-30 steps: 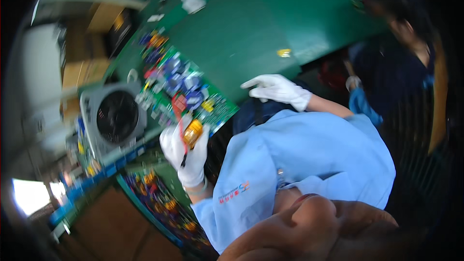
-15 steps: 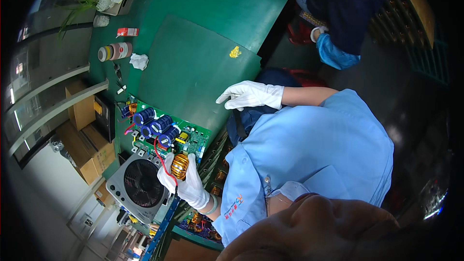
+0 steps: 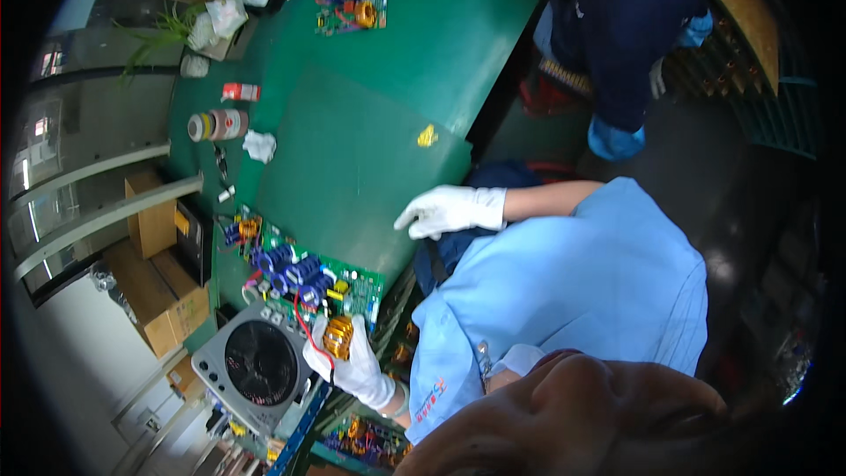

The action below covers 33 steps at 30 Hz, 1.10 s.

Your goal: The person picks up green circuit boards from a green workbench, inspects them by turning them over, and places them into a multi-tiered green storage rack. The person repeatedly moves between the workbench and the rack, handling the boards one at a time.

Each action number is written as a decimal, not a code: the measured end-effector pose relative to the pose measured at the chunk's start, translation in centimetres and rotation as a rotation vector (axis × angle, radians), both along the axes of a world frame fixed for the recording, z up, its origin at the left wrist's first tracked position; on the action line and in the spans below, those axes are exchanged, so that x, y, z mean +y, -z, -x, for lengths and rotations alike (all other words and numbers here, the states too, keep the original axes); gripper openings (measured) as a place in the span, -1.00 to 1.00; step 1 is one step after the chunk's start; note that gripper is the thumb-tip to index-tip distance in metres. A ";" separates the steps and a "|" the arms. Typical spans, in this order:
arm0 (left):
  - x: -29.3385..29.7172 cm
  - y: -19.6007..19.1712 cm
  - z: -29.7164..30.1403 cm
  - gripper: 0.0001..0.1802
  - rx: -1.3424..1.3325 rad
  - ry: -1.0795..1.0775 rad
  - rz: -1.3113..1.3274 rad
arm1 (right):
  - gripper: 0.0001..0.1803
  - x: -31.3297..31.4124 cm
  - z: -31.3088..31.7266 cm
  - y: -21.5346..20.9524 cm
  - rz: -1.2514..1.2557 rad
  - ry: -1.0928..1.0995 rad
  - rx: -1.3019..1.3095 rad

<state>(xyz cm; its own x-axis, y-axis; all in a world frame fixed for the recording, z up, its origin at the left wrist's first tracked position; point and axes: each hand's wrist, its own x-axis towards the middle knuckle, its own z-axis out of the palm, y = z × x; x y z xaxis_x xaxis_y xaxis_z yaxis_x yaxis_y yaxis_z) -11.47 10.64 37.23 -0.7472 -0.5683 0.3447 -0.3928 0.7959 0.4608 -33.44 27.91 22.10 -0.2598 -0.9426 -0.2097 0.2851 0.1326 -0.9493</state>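
Gloved left hand (image 3: pixel 352 366) grips a copper-wound coil (image 3: pixel 338 336) at the near edge of a green circuit board (image 3: pixel 308 278), beside a grey fan unit (image 3: pixel 256 366), while the right hand (image 3: pixel 449 210) rests open on the green mat (image 3: pixel 352 167), well apart.

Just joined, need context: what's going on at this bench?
A person in a light blue coat and white gloves works at a green bench. The left hand grips a coil wound with copper wire, which has a red wire, at the edge of a green circuit board beside a grey fan unit. The right hand rests flat on the dark green mat. Another person in dark blue stands at the far side.
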 end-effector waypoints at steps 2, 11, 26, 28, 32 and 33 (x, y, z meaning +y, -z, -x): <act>0.2 0.1 -0.2 -0.42 -0.032 -0.051 0.004 | -0.59 -0.1 0.5 -0.3 -0.005 -0.015 -0.022; 0.7 1.6 -0.3 -0.48 0.064 -0.240 -0.170 | -0.53 0.6 1.7 -0.8 -0.006 0.007 0.084; 0.8 0.8 0.3 -0.48 0.096 -0.071 0.220 | -0.62 0.2 2.1 -2.3 -0.189 0.008 0.006; 1.4 -0.2 0.0 -0.46 0.093 -0.085 0.225 | -0.61 -0.1 1.5 -1.2 -0.128 0.056 -0.001; 1.9 0.7 -3.0 -0.41 0.157 -0.088 0.228 | -0.59 -0.9 0.8 -2.7 -0.217 -0.063 0.005; 2.2 0.9 -3.6 -0.42 0.164 -0.120 0.230 | -0.58 -1.3 0.7 -3.2 -0.239 -0.096 0.005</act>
<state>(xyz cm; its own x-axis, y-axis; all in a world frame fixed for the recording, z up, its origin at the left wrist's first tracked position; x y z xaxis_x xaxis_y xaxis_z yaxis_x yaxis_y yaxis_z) -7.82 12.88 36.36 -0.6031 -0.5422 0.5851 -0.4256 0.8391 0.3388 -34.15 26.57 25.34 -0.1733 -0.8867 -0.4285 0.2559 0.3796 -0.8890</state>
